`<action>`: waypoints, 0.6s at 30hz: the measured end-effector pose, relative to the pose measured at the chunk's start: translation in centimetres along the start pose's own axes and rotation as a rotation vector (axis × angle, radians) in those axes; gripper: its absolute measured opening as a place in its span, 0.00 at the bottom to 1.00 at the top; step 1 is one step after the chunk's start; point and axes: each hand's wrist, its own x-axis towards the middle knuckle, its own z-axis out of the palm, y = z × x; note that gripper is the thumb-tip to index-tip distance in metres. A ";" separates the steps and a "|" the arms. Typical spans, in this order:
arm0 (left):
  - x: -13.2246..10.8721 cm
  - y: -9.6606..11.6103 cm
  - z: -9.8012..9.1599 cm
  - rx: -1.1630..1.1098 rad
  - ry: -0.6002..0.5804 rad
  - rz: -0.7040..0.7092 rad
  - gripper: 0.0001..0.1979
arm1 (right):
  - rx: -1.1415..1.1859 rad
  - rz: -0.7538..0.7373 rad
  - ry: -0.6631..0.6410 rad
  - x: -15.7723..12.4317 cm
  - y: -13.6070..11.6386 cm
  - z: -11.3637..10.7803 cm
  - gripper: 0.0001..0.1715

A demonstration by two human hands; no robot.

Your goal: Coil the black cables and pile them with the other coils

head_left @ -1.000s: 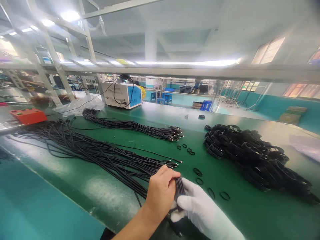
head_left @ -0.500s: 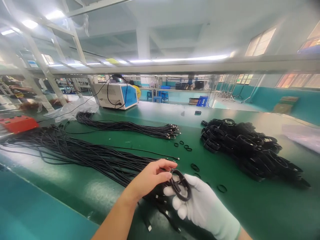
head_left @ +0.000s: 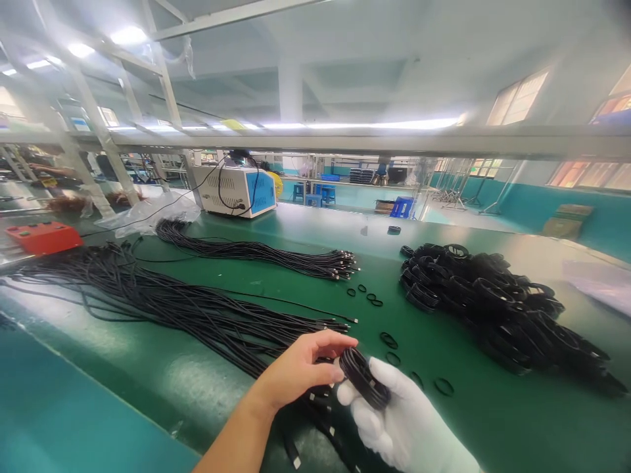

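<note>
A coiled black cable (head_left: pixel 365 380) rests in my right hand (head_left: pixel 394 414), which wears a white glove with its fingers and thumb closed round the coil. My bare left hand (head_left: pixel 298 368) reaches in from the left, thumb and fingers curled at the coil's left end. Part of that contact is hidden. Under and beside my hands lies a long bundle of black cables (head_left: pixel 197 309), several with metal plugs at the near end. Small black rings (head_left: pixel 389 340) are scattered on the green tabletop (head_left: pixel 315 303) just beyond.
A big heap of coiled cables (head_left: pixel 478 289) lies at the right. Further back is a second cable bundle (head_left: pixel 261 256). A white-and-blue machine (head_left: pixel 236 190) stands behind it, near a plastic bag (head_left: pixel 148 213). At the left sits a red box (head_left: pixel 43 238). A shelf beam (head_left: pixel 315 139) crosses overhead.
The coil has turned in my hands, from its round face showing to its layered side showing. Both hands have shifted slightly right and down in the view.
</note>
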 end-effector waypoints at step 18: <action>0.6 -1.3 -0.8 0.038 0.217 -0.030 0.12 | -1.359 -0.356 0.722 0.8 -9.7 -1.3 0.23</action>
